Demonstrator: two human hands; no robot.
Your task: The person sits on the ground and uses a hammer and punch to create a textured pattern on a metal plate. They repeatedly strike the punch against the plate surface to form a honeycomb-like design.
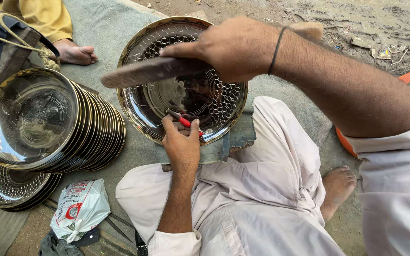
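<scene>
Mid-strike on the dimple pattern, by the look of it. Left hand (182, 147) pinched shut around a small red-handled punch (182, 121), tip set on the near inner band of the brass plate (136, 106). Right hand (236, 50) closed around a flat wooden mallet (150, 71), held raised above the plate, blade running left across the plate's far half, not touching the punch.

Next move, judged: bring the mallet down square on the punch head, then index the punch one cell along the ring. Calls for keeping the punch upright and the plate from rocking; off-axis hit likely to skid and scar the polished centre.

Plate: round, gold-rimmed, mirror-bright centre, honeycomb of hammered dimples around the wide outer band. Pattern looks filled on the far and right arcs; near-left arc hard to read under reflections. Sits tilted on a folded grey cloth pad (236, 137), just beyond the crossed legs in pale trousers.

Left of scene: leaning stack of finished-looking plates (48, 121), a second low stack (5, 185) below it, printed white plastic bag (79, 208) near it. Another person's bare foot (74, 53) far left. Own bare foot (338, 185) at right on the dirt.
</scene>
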